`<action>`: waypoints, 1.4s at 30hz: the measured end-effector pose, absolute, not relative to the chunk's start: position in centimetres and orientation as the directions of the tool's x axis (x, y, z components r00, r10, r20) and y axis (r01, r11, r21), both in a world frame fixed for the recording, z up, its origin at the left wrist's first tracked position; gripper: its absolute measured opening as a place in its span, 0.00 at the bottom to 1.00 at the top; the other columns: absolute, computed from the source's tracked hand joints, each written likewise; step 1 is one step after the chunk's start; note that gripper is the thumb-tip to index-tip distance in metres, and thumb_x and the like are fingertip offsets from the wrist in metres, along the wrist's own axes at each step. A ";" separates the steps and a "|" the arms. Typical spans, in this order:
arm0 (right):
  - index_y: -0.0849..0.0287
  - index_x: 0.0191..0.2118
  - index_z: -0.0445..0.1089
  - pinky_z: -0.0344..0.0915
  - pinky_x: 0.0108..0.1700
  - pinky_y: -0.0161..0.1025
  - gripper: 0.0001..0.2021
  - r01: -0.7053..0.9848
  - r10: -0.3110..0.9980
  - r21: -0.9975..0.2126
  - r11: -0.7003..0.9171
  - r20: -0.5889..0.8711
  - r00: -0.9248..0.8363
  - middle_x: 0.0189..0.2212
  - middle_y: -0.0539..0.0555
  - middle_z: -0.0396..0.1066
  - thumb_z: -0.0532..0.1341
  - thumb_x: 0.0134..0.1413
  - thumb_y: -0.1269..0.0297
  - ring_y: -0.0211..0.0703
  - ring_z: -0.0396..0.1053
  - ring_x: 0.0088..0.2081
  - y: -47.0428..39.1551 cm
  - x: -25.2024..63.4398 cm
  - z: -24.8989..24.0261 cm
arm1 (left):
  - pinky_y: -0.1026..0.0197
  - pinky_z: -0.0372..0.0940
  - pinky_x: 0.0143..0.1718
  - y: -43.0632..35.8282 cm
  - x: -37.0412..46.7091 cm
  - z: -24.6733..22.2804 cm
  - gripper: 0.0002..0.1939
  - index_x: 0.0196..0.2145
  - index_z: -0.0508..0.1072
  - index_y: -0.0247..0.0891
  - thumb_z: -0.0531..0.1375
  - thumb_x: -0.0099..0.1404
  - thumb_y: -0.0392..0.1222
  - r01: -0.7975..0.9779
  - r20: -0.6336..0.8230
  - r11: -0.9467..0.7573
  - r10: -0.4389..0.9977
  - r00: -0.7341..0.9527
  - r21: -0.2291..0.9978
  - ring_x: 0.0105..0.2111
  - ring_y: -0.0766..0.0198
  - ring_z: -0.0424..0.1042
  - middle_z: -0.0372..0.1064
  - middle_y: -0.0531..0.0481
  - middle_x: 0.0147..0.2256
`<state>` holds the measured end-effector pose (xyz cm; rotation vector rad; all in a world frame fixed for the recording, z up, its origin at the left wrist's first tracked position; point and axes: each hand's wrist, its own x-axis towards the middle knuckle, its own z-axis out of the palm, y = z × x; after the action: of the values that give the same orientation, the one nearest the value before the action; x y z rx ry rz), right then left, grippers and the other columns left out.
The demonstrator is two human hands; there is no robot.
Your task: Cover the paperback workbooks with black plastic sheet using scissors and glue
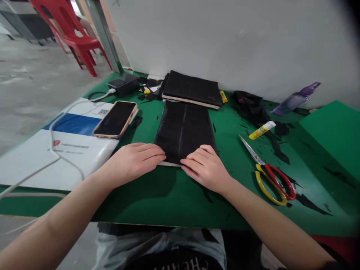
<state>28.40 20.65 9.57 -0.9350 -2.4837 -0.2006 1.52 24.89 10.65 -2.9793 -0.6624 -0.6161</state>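
Status: black cloth (184, 129) is laid out flat mid-table, running from the far side toward the near edge of the green table (157, 204). Crease down its middle, sides look straight.

Both my hands are on its near end. Left hand (137, 162): 4 fingers together, tips on the near left corner. Right hand (207, 168): fingers bent and close together, tips on the near edge toward the right corner. Thumbs mostly hidden, so can't tell if either hand pinches or only presses.

Looks done: spreading and, I'd judge, cutting. Scraps (277, 148) lie toward the table's right end; the scissors (260, 161) sit among them, blades together, out of hand. Glue stick (261, 131) lies just beyond, white cap on. Can't tell if any glue is on the cloth.

Looks unfinished: near edge. A white strip (170, 164) shows under the cloth between my 2 hands, so I'd call that edge not yet settled.

By the far edge: 1 black-covered book (191, 88), pale along its front side. Can't tell if the cloth's far end tucks beneath. Phone (116, 118) is off to the left, untouched.
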 end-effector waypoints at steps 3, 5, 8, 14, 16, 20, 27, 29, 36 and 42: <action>0.58 0.41 0.73 0.60 0.46 0.44 0.08 0.652 0.558 0.025 0.758 0.493 -0.667 0.34 0.52 0.75 0.56 0.62 0.66 0.40 0.67 0.36 20.7 28.2 9.4 | 0.56 0.70 0.48 24.7 1.7 10.5 0.12 0.45 0.75 0.37 0.53 0.70 0.36 0.422 0.423 -0.906 0.378 0.823 -0.012 0.45 0.60 0.74 0.76 0.48 0.43; 0.57 0.40 0.73 0.61 0.46 0.45 0.08 0.661 0.543 0.085 0.746 0.496 -0.677 0.34 0.51 0.75 0.56 0.62 0.67 0.40 0.67 0.35 20.6 28.0 9.4 | 0.56 0.70 0.47 24.5 1.8 10.5 0.10 0.44 0.74 0.36 0.54 0.70 0.35 0.437 0.442 -0.899 0.383 0.811 -0.023 0.45 0.60 0.74 0.76 0.47 0.43; 0.55 0.40 0.73 0.61 0.47 0.45 0.10 0.659 0.504 0.197 0.726 0.498 -0.705 0.35 0.50 0.75 0.54 0.62 0.71 0.40 0.67 0.35 20.5 28.0 9.4 | 0.56 0.69 0.49 24.3 1.8 10.4 0.10 0.45 0.73 0.36 0.54 0.70 0.34 0.455 0.452 -0.890 0.401 0.796 -0.012 0.46 0.61 0.73 0.76 0.48 0.44; 0.59 0.41 0.73 0.64 0.46 0.44 0.11 0.586 0.436 0.275 0.762 0.451 -0.778 0.37 0.53 0.75 0.55 0.61 0.75 0.41 0.68 0.38 20.2 28.9 9.7 | 0.57 0.70 0.46 24.3 1.7 10.0 0.08 0.44 0.72 0.33 0.55 0.69 0.34 0.420 0.439 -0.906 0.354 0.826 -0.059 0.44 0.59 0.74 0.76 0.46 0.42; 0.63 0.42 0.73 0.66 0.45 0.43 0.10 0.579 0.440 0.252 0.775 0.442 -0.782 0.37 0.55 0.75 0.55 0.60 0.76 0.42 0.69 0.39 20.2 29.2 9.7 | 0.58 0.70 0.43 24.4 1.6 9.7 0.08 0.43 0.72 0.32 0.55 0.69 0.34 0.398 0.433 -0.913 0.323 0.842 -0.092 0.42 0.59 0.74 0.76 0.46 0.42; 0.64 0.41 0.73 0.68 0.44 0.42 0.10 0.559 0.428 0.226 0.798 0.442 -0.789 0.37 0.56 0.75 0.55 0.61 0.76 0.42 0.70 0.39 20.3 29.6 9.5 | 0.60 0.70 0.40 24.8 1.6 9.3 0.09 0.43 0.72 0.32 0.53 0.70 0.34 0.339 0.435 -0.927 0.241 0.868 -0.162 0.41 0.61 0.75 0.76 0.47 0.40; 0.63 0.41 0.74 0.69 0.46 0.42 0.11 0.550 0.431 0.200 0.811 0.432 -0.792 0.38 0.54 0.76 0.54 0.62 0.75 0.41 0.70 0.40 20.3 29.8 9.4 | 0.58 0.68 0.46 24.5 1.4 8.7 0.11 0.44 0.73 0.34 0.51 0.71 0.33 0.350 0.409 -0.915 0.246 0.879 -0.202 0.44 0.60 0.74 0.76 0.48 0.41; 0.63 0.45 0.73 0.69 0.45 0.42 0.12 0.553 0.451 0.196 0.810 0.396 -0.800 0.40 0.55 0.75 0.54 0.62 0.75 0.42 0.69 0.41 20.2 30.1 9.5 | 0.57 0.68 0.47 24.4 1.3 8.6 0.12 0.46 0.73 0.34 0.50 0.71 0.33 0.370 0.405 -0.907 0.267 0.874 -0.200 0.45 0.60 0.73 0.76 0.48 0.43; 0.65 0.42 0.73 0.68 0.41 0.41 0.11 0.603 0.474 0.232 0.763 0.433 -0.767 0.37 0.57 0.74 0.53 0.62 0.76 0.42 0.69 0.39 19.8 30.7 9.7 | 0.58 0.68 0.44 24.4 0.7 9.2 0.11 0.44 0.72 0.33 0.51 0.70 0.32 0.397 0.423 -0.901 0.296 0.856 -0.173 0.43 0.60 0.73 0.75 0.46 0.41; 0.62 0.35 0.73 0.66 0.38 0.41 0.12 0.597 0.521 0.185 0.781 0.334 -0.785 0.34 0.56 0.74 0.52 0.62 0.77 0.42 0.67 0.38 19.9 30.4 10.1 | 0.58 0.68 0.37 24.4 1.0 9.9 0.10 0.38 0.72 0.33 0.50 0.70 0.32 0.388 0.439 -0.897 0.269 0.857 -0.209 0.36 0.60 0.72 0.75 0.48 0.35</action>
<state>30.38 19.89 10.05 -0.8677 -2.7084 -0.4108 1.02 24.35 9.91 -2.7409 -0.4963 -0.5873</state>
